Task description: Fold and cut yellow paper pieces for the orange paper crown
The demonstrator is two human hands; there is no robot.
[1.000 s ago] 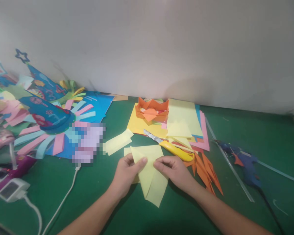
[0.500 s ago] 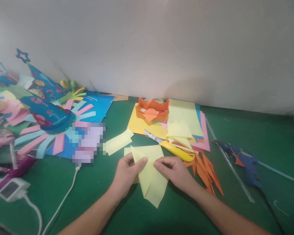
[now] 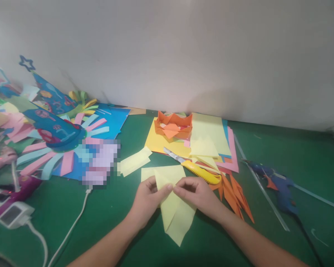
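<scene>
Both hands pinch one folded sheet of pale yellow paper (image 3: 176, 211) over the green table. My left hand (image 3: 148, 202) grips its left edge, thumb on top and fingers behind. My right hand (image 3: 196, 194) is closed on the fold at the upper right, its fingertips close to the left thumb. The paper's lower end hangs down in a point with a crease. Behind it lies another pale yellow sheet (image 3: 169, 171) on the table. A utility knife (image 3: 202, 171) with a yellow handle rests just beyond my right hand, blade toward the left.
An orange folded paper crown (image 3: 174, 125) sits on coloured sheets (image 3: 210, 128). Orange folded pieces (image 3: 233, 194) lie right of my right hand. A blue glue gun (image 3: 281, 185) lies farther right. Decorated blue cone hats (image 3: 55, 128), a pink-purple glue gun (image 3: 19, 191) and a white cable (image 3: 72, 230) occupy the left.
The folded paper has shifted slightly right and toward me, its lower point hanging lower. My left thumb has moved right, closer to my right fingertips.
</scene>
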